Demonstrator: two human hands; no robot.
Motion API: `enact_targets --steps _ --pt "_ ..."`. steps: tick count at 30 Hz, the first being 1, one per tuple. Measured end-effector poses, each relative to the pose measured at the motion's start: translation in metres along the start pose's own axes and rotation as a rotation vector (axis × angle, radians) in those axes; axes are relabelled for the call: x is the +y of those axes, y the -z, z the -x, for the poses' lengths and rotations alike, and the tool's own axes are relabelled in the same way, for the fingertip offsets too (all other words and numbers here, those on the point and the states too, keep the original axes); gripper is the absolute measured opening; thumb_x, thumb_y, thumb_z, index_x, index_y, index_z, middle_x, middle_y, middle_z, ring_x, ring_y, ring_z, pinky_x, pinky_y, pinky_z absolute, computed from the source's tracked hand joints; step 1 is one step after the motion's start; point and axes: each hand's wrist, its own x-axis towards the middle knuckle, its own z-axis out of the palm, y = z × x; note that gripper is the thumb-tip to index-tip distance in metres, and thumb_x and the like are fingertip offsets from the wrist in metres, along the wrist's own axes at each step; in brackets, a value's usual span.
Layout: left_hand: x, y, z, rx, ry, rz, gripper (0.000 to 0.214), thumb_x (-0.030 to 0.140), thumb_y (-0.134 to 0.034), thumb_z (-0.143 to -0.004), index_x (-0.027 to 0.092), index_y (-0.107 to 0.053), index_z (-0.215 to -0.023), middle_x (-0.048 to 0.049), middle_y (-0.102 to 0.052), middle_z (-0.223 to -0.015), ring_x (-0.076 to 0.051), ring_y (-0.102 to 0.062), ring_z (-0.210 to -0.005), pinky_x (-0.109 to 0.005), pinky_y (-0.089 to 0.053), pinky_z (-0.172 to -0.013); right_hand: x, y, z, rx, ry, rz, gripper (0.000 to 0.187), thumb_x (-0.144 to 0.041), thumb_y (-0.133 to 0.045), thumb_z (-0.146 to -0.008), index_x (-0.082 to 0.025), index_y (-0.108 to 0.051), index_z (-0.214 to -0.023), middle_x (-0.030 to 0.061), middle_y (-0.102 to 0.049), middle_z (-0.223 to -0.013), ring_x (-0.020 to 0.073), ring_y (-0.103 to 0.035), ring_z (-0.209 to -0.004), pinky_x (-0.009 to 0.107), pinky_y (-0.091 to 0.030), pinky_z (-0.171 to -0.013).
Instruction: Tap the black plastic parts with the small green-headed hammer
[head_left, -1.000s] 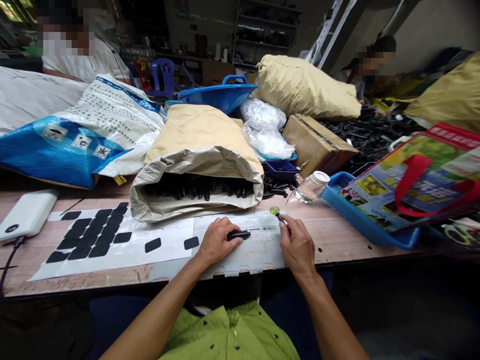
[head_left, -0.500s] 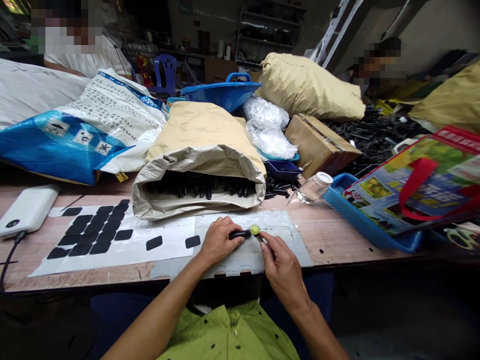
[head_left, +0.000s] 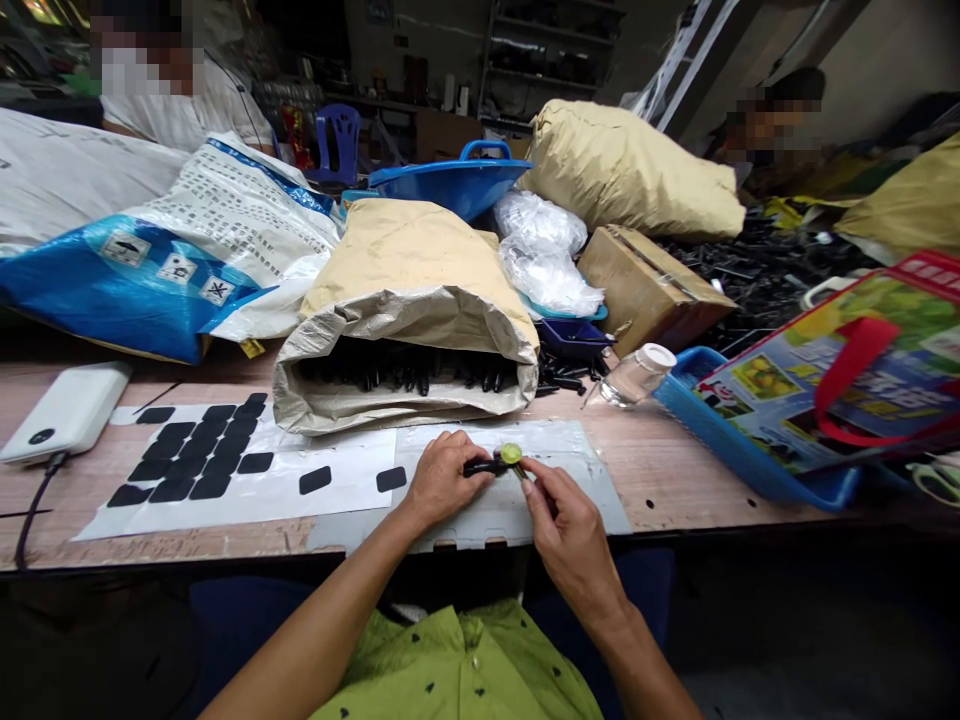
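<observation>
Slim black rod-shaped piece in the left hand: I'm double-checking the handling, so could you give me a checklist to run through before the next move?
1. Left hand has a grip on the slim black rod-shaped piece: ok.
2. Right hand holds the slim tool with a round yellow-green head: ok.
3. Head touching the piece: cannot tell; they overlap in view.
4. Flat grey sheet lies beneath the hands: ok.
5. Mouth of the large tan paper sack open: ok, black pieces show inside.
6. Black rounded-square patches all spaced apart on the white sheet: not ok, most are bunched together.
</observation>
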Motion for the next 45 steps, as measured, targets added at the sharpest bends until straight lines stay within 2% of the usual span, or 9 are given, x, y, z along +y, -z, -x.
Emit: enact_targets --steps 6,12,25,29,31,34,38,42,45 --pt "-0.001 -0.001 0.000 0.005 0.001 -0.014 0.016 0.027 -0.075 -0.082 0.025 -0.076 -0.098 -0.0026 -0.066 -0.090 -0.024 -0.057 -0.094 -0.037 -0.042 -0.084 0.042 0.028 -0.030 0.176 -0.102 0.268 0.032 -0.033 -0.051 -0.097 -0.022 -0.071 -0.120 0.0082 -0.071 -0.105 0.0209 -0.064 -0.090 0.034 -0.048 -0.082" --pt "-0.001 -0.001 0.000 0.019 -0.003 -0.023 0.018 0.026 -0.076 -0.080 0.025 -0.076 -0.098 -0.0024 -0.066 -0.089 -0.024 -0.057 -0.093 -0.037 -0.042 -0.083 0.084 0.021 -0.042 0.207 -0.095 0.576 0.030 -0.030 -0.053 -0.095 -0.022 -0.072 -0.117 0.0066 -0.067 -0.097 0.0207 -0.058 -0.090 0.032 -0.039 -0.078" --pt "-0.001 -0.001 0.002 0.012 -0.020 -0.041 0.017 0.028 -0.073 -0.084 0.024 -0.074 -0.100 -0.0030 -0.065 -0.089 -0.024 -0.056 -0.092 -0.037 -0.042 -0.084 0.083 0.011 -0.036 0.246 -0.053 0.748 0.029 -0.028 -0.051 -0.099 -0.022 -0.069 -0.120 0.0071 -0.063 -0.097 0.0209 -0.051 -0.090 0.032 -0.034 -0.078" --pt "0.013 0.005 0.014 0.003 -0.078 0.025 0.016 0.028 -0.071 -0.086 0.024 -0.073 -0.101 -0.0049 -0.068 -0.096 -0.024 -0.058 -0.095 -0.038 -0.044 -0.086 0.083 0.011 -0.036 0.247 -0.045 0.740 0.029 -0.028 -0.051 -0.098 -0.022 -0.068 -0.121 0.0070 -0.063 -0.097 0.0210 -0.051 -0.090 0.032 -0.034 -0.077" --pt "0.027 0.009 0.033 -0.067 -0.149 0.145 0.017 0.026 -0.068 -0.088 0.024 -0.072 -0.105 -0.0051 -0.070 -0.099 -0.023 -0.061 -0.094 -0.036 -0.046 -0.085 0.083 0.011 -0.036 0.248 -0.042 0.742 0.029 -0.028 -0.051 -0.098 -0.022 -0.068 -0.120 0.0071 -0.063 -0.097 0.0212 -0.051 -0.090 0.032 -0.034 -0.077" --pt "0.046 0.007 0.068 -0.295 -0.210 0.289 0.022 0.026 -0.065 -0.090 0.028 -0.072 -0.111 -0.0028 -0.072 -0.097 -0.019 -0.065 -0.085 -0.030 -0.048 -0.077 0.083 0.011 -0.036 0.248 -0.041 0.748 0.028 -0.027 -0.052 -0.098 -0.022 -0.068 -0.120 0.0071 -0.063 -0.098 0.0212 -0.051 -0.090 0.032 -0.034 -0.077" --pt "0.041 -0.015 0.106 -0.438 -0.022 0.263 0.025 0.025 -0.067 -0.086 0.031 -0.073 -0.109 -0.0005 -0.075 -0.098 -0.020 -0.069 -0.089 -0.029 -0.048 -0.078 0.084 0.011 -0.036 0.242 -0.044 0.747 0.028 -0.027 -0.053 -0.098 -0.022 -0.068 -0.121 0.0066 -0.063 -0.099 0.0209 -0.051 -0.090 0.032 -0.034 -0.077" --pt "0.004 -0.047 0.123 -0.424 0.400 0.133 0.031 0.028 -0.065 -0.083 0.028 -0.074 -0.113 -0.0047 -0.077 -0.106 -0.027 -0.071 -0.100 -0.036 -0.052 -0.086 0.083 0.011 -0.036 0.244 -0.047 0.752 0.028 -0.027 -0.053 -0.098 -0.022 -0.068 -0.120 0.0068 -0.063 -0.098 0.0208 -0.051 -0.089 0.032 -0.034 -0.077" --pt "-0.020 -0.062 0.130 -0.450 0.510 0.067 0.041 0.029 -0.060 -0.087 0.025 -0.069 -0.126 -0.0100 -0.075 -0.118 -0.033 -0.069 -0.114 -0.043 -0.051 -0.096 0.083 0.011 -0.036 0.244 -0.043 0.754 0.028 -0.027 -0.053 -0.098 -0.022 -0.068 -0.120 0.0067 -0.063 -0.098 0.0208 -0.051 -0.089 0.032 -0.034 -0.077"
